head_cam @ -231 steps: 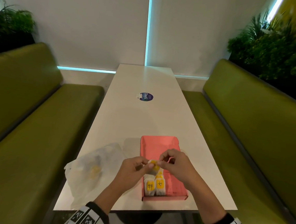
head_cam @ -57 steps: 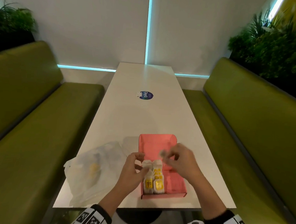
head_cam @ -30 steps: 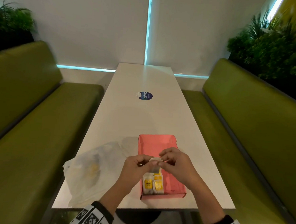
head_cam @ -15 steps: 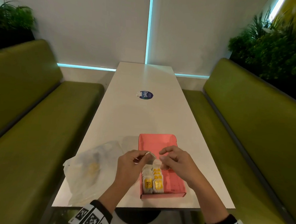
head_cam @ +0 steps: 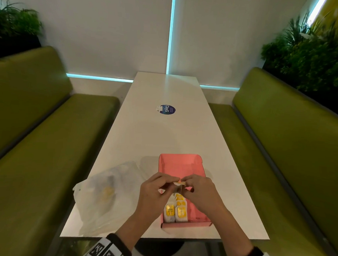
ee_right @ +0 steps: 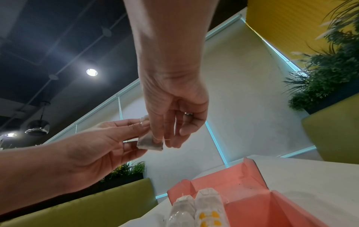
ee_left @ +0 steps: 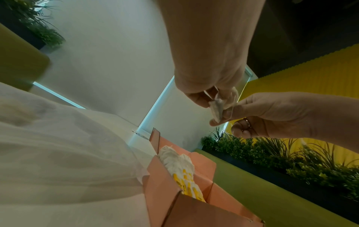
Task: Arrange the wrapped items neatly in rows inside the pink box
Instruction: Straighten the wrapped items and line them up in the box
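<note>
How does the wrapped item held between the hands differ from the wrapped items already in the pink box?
The held item hangs in the air above the pink box, pinched by the left hand and the right hand; the packed items lie untouched in two rows against the box's left wall. The packed items show yellow labels face up; the held item shows mostly its pale wrapper. All look like the same small white packets.

Left hand (head_cam: 154,187) and right hand (head_cam: 198,190) raised close together, fingertips nearly meeting, both pinching one small wrapped item (ee_right: 150,142), other fingers loosely curled, forearms angled inward
</note>
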Demonstrator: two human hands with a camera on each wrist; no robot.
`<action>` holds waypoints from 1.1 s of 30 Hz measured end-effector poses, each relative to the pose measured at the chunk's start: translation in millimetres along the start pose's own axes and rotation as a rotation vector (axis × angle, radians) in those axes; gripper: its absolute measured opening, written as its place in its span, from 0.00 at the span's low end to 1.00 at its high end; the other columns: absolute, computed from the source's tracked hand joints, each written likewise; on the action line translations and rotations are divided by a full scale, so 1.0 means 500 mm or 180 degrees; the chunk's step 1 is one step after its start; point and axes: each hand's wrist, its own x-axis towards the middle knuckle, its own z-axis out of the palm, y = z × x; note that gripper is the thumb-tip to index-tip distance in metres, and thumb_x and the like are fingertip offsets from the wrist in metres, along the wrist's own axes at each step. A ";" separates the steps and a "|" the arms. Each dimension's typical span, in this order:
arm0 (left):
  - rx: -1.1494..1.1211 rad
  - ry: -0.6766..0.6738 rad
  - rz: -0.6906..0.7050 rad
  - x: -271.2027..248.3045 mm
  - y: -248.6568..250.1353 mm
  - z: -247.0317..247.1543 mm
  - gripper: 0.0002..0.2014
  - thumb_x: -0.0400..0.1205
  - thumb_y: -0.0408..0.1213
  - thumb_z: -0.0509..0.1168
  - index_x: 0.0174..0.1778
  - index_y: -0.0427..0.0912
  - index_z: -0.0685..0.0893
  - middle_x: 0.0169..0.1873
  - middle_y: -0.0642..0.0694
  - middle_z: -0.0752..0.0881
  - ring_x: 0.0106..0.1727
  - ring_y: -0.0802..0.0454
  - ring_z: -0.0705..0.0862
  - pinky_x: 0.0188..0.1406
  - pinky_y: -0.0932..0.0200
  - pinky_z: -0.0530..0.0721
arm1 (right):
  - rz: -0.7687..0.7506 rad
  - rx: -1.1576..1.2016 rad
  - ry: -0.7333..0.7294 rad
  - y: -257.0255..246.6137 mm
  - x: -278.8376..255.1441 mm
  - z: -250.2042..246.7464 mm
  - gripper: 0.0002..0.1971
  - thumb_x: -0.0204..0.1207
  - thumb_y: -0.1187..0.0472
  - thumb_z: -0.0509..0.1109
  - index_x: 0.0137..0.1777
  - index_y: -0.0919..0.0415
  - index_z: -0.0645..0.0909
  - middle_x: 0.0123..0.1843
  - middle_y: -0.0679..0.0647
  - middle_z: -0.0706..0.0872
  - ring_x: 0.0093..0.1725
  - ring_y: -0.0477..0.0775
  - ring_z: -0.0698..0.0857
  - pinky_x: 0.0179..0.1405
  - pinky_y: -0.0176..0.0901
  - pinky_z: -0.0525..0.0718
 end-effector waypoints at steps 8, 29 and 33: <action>-0.0017 0.0087 0.0137 0.002 -0.009 -0.002 0.08 0.75 0.37 0.66 0.47 0.49 0.87 0.44 0.58 0.83 0.45 0.64 0.85 0.41 0.70 0.85 | 0.0282 0.1181 -0.0409 -0.014 -0.012 -0.006 0.09 0.79 0.60 0.66 0.40 0.52 0.86 0.32 0.52 0.88 0.28 0.42 0.86 0.32 0.28 0.79; -0.0426 0.0001 -0.1160 -0.001 0.020 0.007 0.16 0.78 0.26 0.68 0.46 0.57 0.85 0.38 0.53 0.89 0.41 0.58 0.87 0.42 0.68 0.85 | 0.0529 0.2469 0.0152 -0.017 -0.015 -0.005 0.13 0.64 0.72 0.78 0.43 0.56 0.84 0.47 0.52 0.85 0.38 0.45 0.83 0.37 0.34 0.81; -0.0526 -0.0068 -0.1264 -0.002 0.016 0.005 0.15 0.79 0.26 0.67 0.46 0.55 0.85 0.40 0.50 0.89 0.43 0.54 0.88 0.45 0.63 0.86 | 0.0385 0.2249 0.0275 -0.018 -0.016 -0.004 0.14 0.64 0.70 0.79 0.41 0.50 0.83 0.52 0.50 0.81 0.40 0.47 0.82 0.41 0.38 0.82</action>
